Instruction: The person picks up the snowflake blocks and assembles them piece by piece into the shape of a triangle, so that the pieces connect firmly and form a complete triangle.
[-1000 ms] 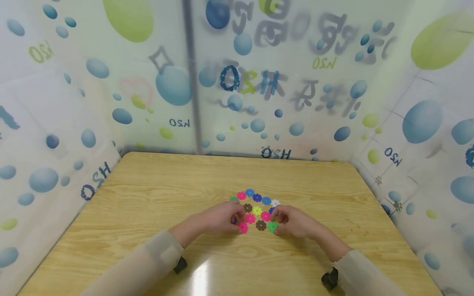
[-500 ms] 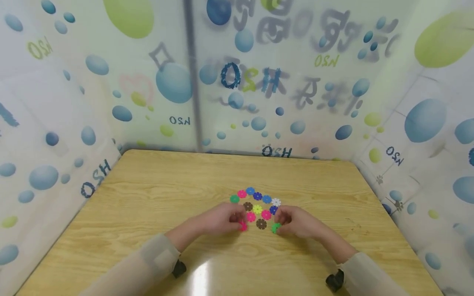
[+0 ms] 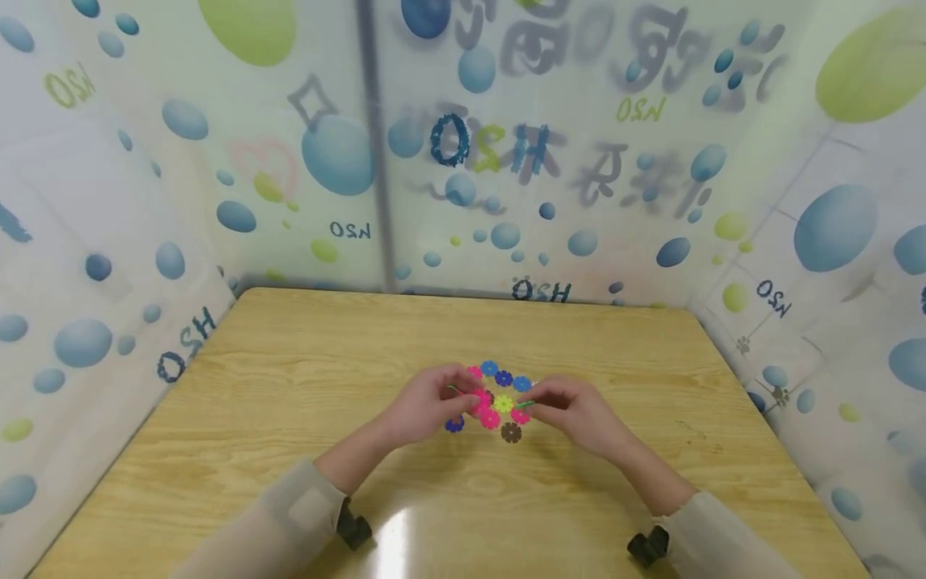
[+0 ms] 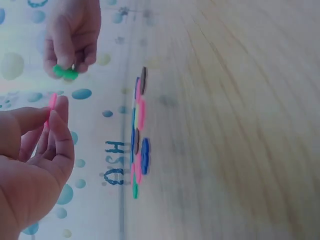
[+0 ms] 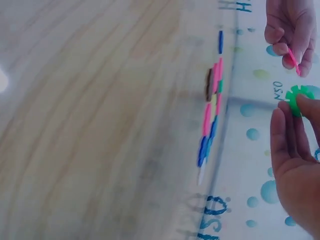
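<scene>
Several flower-shaped plastic discs (image 3: 503,404) in blue, pink, yellow and brown lie in a cluster on the wooden table (image 3: 304,378). Just above the cluster, my left hand (image 3: 469,396) pinches a pink disc (image 3: 479,398) on edge. The left wrist view shows this pink disc (image 4: 52,102) between thumb and fingers. My right hand (image 3: 537,402) pinches a green disc (image 3: 526,404), and the right wrist view shows the green disc (image 5: 298,98) at its fingertips. The two held discs face each other a short way apart. A dark blue disc (image 3: 454,424) lies under the left hand, a brown one (image 3: 511,433) nearest me.
Patterned translucent walls (image 3: 463,161) close in the table on the left, back and right. Bare tabletop surrounds the cluster on all sides. Dark wrist-camera mounts (image 3: 645,547) show at both sleeves near the front edge.
Both hands have risen off the table and moved slightly away from me, the left lifting a pink disc and the right a green one. A dark blue disc is uncovered.
</scene>
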The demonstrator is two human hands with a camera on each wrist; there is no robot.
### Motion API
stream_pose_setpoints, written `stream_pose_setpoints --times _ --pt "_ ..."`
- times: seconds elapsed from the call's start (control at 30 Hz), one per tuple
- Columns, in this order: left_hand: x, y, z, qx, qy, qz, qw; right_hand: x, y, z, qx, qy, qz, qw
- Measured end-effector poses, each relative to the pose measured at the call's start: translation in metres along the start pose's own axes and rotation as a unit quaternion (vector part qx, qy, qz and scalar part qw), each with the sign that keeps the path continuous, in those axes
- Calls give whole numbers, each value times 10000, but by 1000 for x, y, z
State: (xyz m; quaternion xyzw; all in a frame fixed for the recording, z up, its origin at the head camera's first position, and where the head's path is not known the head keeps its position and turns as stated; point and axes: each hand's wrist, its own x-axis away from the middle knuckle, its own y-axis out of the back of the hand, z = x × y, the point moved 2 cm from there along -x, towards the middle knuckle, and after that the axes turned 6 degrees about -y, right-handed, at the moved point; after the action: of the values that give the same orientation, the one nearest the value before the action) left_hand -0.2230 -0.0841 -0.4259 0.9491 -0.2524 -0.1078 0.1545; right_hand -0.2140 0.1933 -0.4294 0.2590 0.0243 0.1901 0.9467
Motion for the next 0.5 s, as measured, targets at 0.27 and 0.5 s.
stream_pose_setpoints --times 0.27,0.5 --pt "1 -2 -7 769 293 -525 9952 -1 -8 21 -416 38 -467 9980" --pt "1 -4 -8 1091 225 -587 9920 -1 -11 27 -441 227 -554 9972"
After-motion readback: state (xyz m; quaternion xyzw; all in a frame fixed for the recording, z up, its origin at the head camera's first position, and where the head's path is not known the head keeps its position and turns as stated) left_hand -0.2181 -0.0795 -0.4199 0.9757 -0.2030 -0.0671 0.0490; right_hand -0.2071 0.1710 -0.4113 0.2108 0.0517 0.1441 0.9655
